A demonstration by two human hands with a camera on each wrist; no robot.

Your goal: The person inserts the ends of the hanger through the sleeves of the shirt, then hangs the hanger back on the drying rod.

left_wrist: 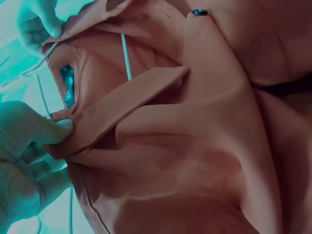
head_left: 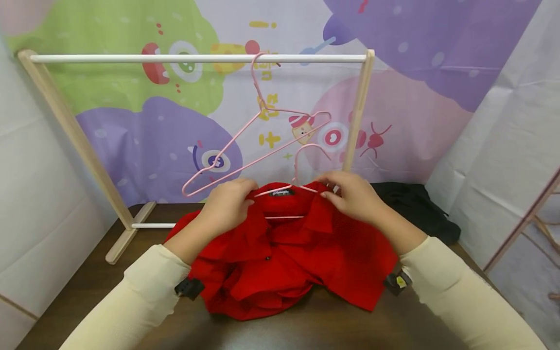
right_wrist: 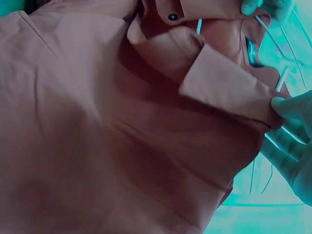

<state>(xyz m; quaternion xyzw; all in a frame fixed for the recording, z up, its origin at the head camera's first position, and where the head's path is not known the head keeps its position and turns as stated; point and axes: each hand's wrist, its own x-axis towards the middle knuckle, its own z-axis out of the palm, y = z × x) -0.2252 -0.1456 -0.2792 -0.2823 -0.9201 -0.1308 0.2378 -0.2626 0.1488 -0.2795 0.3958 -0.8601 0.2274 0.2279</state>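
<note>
A red collared shirt (head_left: 350,257) hangs over a pink wire hanger (head_left: 295,165), whose hook stands up out of the neck opening. A dark label (head_left: 282,193) shows inside the collar, and the hanger's lower bar crosses the opening. My left hand (head_left: 229,201) pinches the shirt at the left side of the collar; in the left wrist view the thumb (left_wrist: 61,131) presses on the collar fabric. On the other side my right hand (head_left: 352,194) pinches the right side of the collar, its thumb (right_wrist: 280,105) on top of the cloth.
Behind the shirt stands a rack with a white rail (head_left: 131,59) and wooden posts (head_left: 76,131). A second pink hanger (head_left: 236,138) hangs tilted from the rail. Black cloth (head_left: 415,209) lies on the brown table (head_left: 280,335) at the right. A patterned sheet covers the back.
</note>
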